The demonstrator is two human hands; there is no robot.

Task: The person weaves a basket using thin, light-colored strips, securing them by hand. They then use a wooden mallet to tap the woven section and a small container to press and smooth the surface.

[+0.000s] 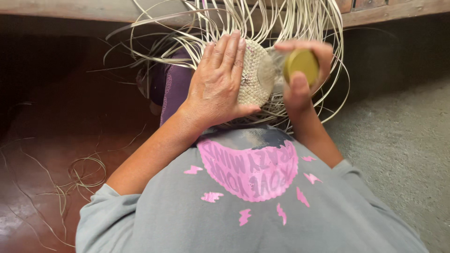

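Landmark: the woven piece (257, 72), a pale, rounded, tightly plaited form held in front of the chest, above the grey shirt (248, 215).

Far left of it — loose strands (77, 175) lie coiled on the dark red floor (56, 93). Nearer, just left of the woven piece, a purple-clad knee (171, 86) shows under the forearm.

Left hand (218, 82): flat over the left half of the woven piece, fingers extended and pressed together, thumb hooked under its lower edge; it grasps the piece and hides that half.

Woven piece: long axis near vertical, slightly tilted. Unwoven strips (281, 21) fan out from it upward and right in long loops, crossing the wooden ledge (389, 11) behind.

Right hand (300, 70): just right of the woven piece, fingers clenched around a round yellow-green object (301, 63), flat face toward the camera.

Right of that — grey rough ground (398, 150). Shirt front bears a pink round print with small pink jagged marks around it.
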